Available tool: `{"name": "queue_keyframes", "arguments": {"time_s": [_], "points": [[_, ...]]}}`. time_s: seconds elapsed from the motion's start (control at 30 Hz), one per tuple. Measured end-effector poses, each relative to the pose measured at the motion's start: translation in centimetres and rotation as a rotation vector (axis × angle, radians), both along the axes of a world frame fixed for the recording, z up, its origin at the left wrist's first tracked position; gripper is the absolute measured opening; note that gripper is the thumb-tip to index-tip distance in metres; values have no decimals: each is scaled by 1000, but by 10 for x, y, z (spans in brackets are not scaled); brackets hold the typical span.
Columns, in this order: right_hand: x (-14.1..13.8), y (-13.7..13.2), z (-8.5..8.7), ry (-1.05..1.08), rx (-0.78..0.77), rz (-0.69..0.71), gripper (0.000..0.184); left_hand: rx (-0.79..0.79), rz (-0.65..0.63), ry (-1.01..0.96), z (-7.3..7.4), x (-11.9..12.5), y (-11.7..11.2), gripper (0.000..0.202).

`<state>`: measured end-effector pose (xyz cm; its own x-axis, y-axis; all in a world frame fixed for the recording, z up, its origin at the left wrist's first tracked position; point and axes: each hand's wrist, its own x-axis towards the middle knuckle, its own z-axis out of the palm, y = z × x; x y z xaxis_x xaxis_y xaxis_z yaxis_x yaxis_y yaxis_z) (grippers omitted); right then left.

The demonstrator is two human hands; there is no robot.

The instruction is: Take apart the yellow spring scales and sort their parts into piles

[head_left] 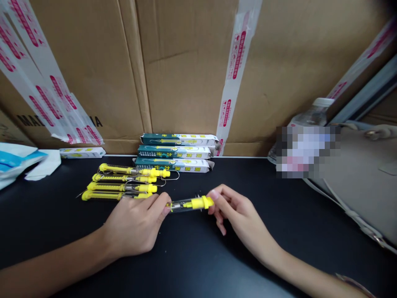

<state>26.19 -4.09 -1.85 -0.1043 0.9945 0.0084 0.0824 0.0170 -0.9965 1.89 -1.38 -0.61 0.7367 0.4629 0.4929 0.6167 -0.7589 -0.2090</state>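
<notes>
Holding yellow-capped tube [198,203], left hand [135,225], right hand [238,216]

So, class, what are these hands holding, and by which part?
A clear tube: left hand at its plain end, right hand at its yellow cap.

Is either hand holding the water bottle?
No, the left hand and right hand hold a clear yellow-capped tube; the water bottle stands apart.

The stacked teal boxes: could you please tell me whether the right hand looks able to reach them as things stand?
Probably yes: only black tabletop lies between the right hand and the teal boxes, though it would likely release the yellow-capped clear tube first.
</notes>
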Motion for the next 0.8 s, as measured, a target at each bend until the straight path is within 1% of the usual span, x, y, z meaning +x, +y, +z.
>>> {"name": "queue_keyframes", "arguments": {"time_s": [0.07, 0.17, 0.27, 0.37, 0.43, 0.5, 0.57, 0.67, 0.73, 0.8], "points": [[1, 0, -1, -29, -26, 42, 44, -16, 15, 5, -2, -1, 0, 22], [2, -1, 1, -8, -37, 76, 44, -34, 37, 5, -7, -2, -1, 22], [3, -3, 1, 48, -5, 92, 33, -46, 43, 6, -8, -3, -1, 22], [3, -4, -1, 82, 99, 92, 18, -48, 46, -4, -8, -3, -1, 23], [3, -5, -2, 109, 160, 96, 12, -46, 45, -17, -7, -2, 0, 24], [2, -5, -2, 134, 174, 104, 10, -39, 45, -39, -7, -2, 0, 24], [1, -5, 0, 147, 158, 103, 12, -31, 43, -54, -7, -1, 1, 24], [1, -3, 2, 132, 124, 61, 27, -24, 46, -56, -7, -2, 0, 23], [2, -2, 3, 41, 95, 20, 27, -29, 46, -52, -7, -2, 0, 23], [3, -1, 2, -107, 75, -2, 33, -37, 43, -50, -8, -2, -1, 23]]}}
